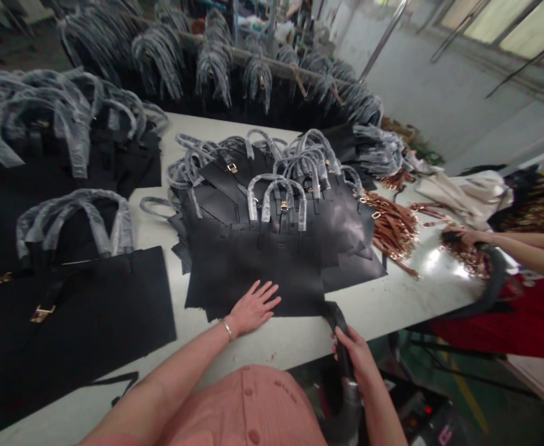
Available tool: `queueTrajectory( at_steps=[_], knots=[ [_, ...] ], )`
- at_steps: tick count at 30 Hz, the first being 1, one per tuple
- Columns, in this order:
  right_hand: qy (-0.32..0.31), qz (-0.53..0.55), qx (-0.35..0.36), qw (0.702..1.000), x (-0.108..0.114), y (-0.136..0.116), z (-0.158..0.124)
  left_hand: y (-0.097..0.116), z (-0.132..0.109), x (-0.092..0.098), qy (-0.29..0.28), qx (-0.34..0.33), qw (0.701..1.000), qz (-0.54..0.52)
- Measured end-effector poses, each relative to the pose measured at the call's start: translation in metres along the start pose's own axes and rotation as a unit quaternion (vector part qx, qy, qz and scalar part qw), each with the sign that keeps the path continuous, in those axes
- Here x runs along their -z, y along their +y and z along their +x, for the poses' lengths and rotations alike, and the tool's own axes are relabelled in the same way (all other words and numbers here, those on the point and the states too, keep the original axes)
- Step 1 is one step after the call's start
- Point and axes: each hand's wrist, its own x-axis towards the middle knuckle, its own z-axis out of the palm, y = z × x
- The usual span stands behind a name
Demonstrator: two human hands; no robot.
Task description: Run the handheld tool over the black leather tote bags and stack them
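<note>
A long white work table (pixel 406 306) fills this factory room, with a grey concrete wall (pixel 443 105) and a bright window (pixel 523 21) at the far right and a green-painted floor (pixel 471 396) below the table's edge. Behind the table, a metal rail (pixel 248 59) carries rows of hanging black bags (pixel 220 74). Low on the right sits a dark machine (pixel 423 412) showing a small red light.

On the table lies a heaped stack of black leather handbags (pixel 258 266), their smooth, flat panels overlapping, with gold buckles and curved handles sheathed in glossy clear plastic. More black bags (pixel 62 310) spread across the left side, while a tangle of tan leather straps (pixel 393 226) with gold fittings and a rumpled cream cloth (pixel 467 198) lie to the right. A co-worker's hand (pixel 467 235) reaches over the far right of the table, touching a brown strap pile (pixel 467 260).

The person's left hand (pixel 253 306), a bangle at its wrist, rests open on the front of the stack, its fingers spread. The right hand (pixel 353 356) is closed around a dark strap (pixel 341 347) at the stack's near corner.
</note>
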Motion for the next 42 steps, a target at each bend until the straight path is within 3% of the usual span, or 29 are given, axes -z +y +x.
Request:
queueTrajectory(
  at_steps=[4, 8, 11, 14, 18, 20, 27, 34, 42],
  knots=[
    [0.034, 0.003, 0.036, 0.999, 0.005, -0.012, 0.005, 0.013, -0.009, -0.004, 0.003, 0.008, 1.0, -0.009],
    [0.001, -0.026, 0.027, 0.999, 0.011, -0.017, 0.001, 0.038, -0.037, -0.019, -0.032, 0.03, 0.998, -0.036],
    [-0.033, -0.056, 0.027, 0.998, 0.002, -0.021, 0.002, 0.048, -0.049, -0.022, -0.088, 0.045, 0.993, -0.07],
    [-0.045, -0.057, 0.038, 0.997, -0.013, -0.03, 0.009, 0.044, -0.036, -0.01, -0.108, 0.058, 0.988, -0.094],
    [-0.048, -0.039, 0.037, 0.997, -0.028, -0.045, 0.029, 0.024, -0.003, 0.003, -0.002, 0.053, 0.998, -0.03],
    [-0.057, -0.028, 0.032, 0.997, -0.032, -0.053, 0.042, 0.015, 0.004, 0.0, 0.014, 0.023, 1.0, 0.012],
    [-0.089, -0.006, 0.034, 0.995, -0.04, -0.086, 0.081, 0.007, -0.003, -0.014, -0.003, -0.006, 0.999, 0.051],
    [-0.11, -0.035, 0.018, 0.993, -0.035, -0.086, 0.073, 0.008, 0.0, -0.01, -0.003, 0.004, 0.999, 0.039],
    [-0.032, -0.087, 0.077, 0.993, -0.05, -0.087, 0.084, 0.007, -0.001, -0.014, 0.003, 0.007, 0.999, 0.036]
  ],
)
